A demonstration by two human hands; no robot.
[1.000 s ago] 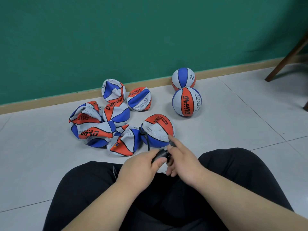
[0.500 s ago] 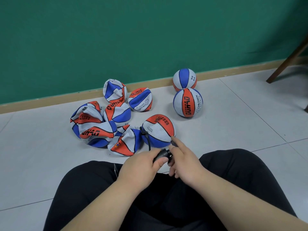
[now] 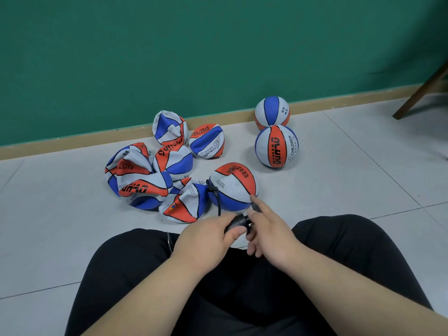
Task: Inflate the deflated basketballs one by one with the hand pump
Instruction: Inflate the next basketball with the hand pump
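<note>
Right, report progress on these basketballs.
Done: two round balls by the wall. In hand: a third ball, nearly round, hosed to the hand pump, left hand gripping its barrel, right hand on its handle. Left: the crumpled pile beside it.

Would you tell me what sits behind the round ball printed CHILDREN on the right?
Another inflated ball, by the baseboard; its underside is hidden by the front ball.

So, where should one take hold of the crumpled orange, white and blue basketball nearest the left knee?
Pinch the crumpled basketball by its raised fold, coming from above on the near side: the skin is collapsed, and neighbouring balls crowd its other sides.
</note>
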